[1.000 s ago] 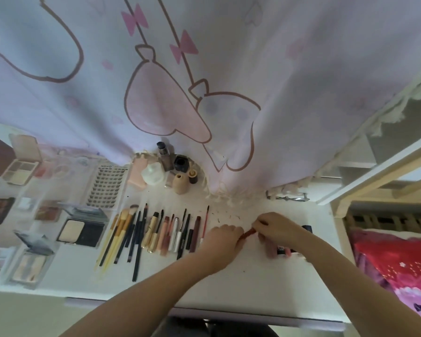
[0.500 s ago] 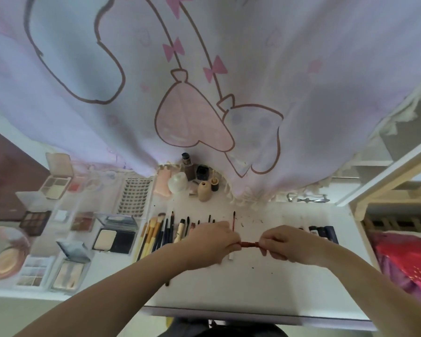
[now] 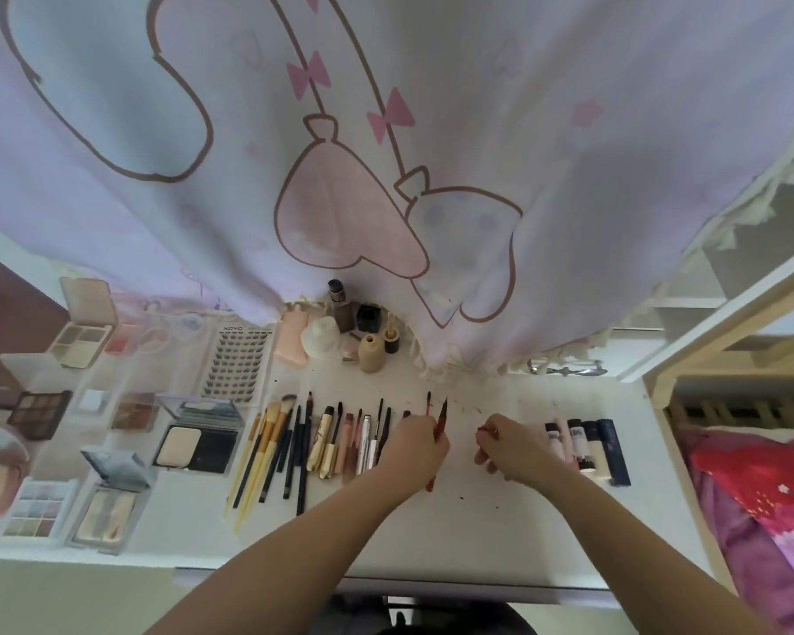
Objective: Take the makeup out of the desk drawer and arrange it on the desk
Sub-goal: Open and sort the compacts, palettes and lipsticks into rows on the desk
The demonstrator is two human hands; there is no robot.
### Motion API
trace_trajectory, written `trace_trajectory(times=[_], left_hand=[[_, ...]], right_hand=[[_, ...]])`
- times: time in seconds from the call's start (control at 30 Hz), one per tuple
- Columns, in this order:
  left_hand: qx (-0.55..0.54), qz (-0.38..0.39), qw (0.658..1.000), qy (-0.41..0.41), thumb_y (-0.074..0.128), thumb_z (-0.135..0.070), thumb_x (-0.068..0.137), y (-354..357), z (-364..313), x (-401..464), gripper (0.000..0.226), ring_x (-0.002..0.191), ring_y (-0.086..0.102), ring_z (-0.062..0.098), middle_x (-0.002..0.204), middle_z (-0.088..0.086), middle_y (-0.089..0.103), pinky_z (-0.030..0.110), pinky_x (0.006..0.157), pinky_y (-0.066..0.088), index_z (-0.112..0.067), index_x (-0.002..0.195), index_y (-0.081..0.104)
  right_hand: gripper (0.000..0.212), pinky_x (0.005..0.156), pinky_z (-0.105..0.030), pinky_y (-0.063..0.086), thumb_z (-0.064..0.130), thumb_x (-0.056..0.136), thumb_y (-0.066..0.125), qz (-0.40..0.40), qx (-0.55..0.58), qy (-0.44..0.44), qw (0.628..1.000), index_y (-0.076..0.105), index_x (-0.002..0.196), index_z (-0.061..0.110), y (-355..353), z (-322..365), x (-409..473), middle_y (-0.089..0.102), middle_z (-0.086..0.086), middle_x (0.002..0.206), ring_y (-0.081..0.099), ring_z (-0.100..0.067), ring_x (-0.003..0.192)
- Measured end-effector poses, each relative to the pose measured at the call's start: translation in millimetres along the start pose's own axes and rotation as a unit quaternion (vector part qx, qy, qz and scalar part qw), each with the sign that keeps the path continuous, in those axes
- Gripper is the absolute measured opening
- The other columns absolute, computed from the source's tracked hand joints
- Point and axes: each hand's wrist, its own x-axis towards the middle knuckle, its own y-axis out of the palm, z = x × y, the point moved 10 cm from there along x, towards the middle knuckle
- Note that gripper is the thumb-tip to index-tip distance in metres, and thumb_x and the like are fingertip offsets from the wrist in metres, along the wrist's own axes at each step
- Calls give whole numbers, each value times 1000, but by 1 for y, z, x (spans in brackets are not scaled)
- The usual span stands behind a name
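- Head view: left hand is curled around a thin red pencil, tip pointing toward the far edge of the tabletop, tail end poking out under the wrist.
- Right hand sits just beside it, near the middle of the tabletop, fingers curled down; something small and red peeks at its fingertips, too small to name, so whether it grips anything I cannot tell.
- The two hands are apart, a bare strip of tabletop between them.
- Left of the left hand, a neat row of brushes and pencils lies side by side, handles toward the near edge, with gold and pink tubes among them.
- Right of the right hand, a short row of tubes and bottles lies side by side, a dark blue one on the outside toward the right edge.
- Along the left edge: open powder compact, eyeshadow palettes, and a false-lash card further back.
- At the far edge, a cluster of small bottles stands upright, right under the hem of a pale curtain printed with pink bows.
- Dark specks dot the tabletop around the hands.
- Past the right edge, red and pink bedding.
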Motion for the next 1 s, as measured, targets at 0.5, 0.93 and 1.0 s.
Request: trace_trajectory(times=[0.5, 0.93, 1.0], left_hand=[[305, 22, 952, -10, 35, -20, 100, 13, 13, 22, 30, 89, 63, 22, 99, 5, 66, 29, 62, 39, -11, 97, 64], [132, -3, 985, 110, 34, -32, 99, 62, -86, 7, 27, 93, 62, 32, 103, 9, 62, 34, 70, 39, -11, 110, 47], [100, 22, 992, 70, 36, -36, 98, 86, -93, 13, 30, 95, 62, 32, 106, 8, 62, 34, 71, 38, -11, 113, 45]], right_hand=[[41, 71, -31, 39, 34, 101, 27, -85, -278, -47, 956, 59, 107, 8, 30, 35, 19, 64, -10, 109, 61, -28, 100], [20, 64, -30, 45, 19, 96, 39, -117, -179, 29, 976, 54, 87, 8, -85, -23, 7, 63, -9, 87, 63, -28, 78], [18, 58, -33, 53, 15, 95, 39, -81, -163, 51, 982, 55, 90, 8, -85, -36, 10, 67, -12, 83, 68, -30, 64]])
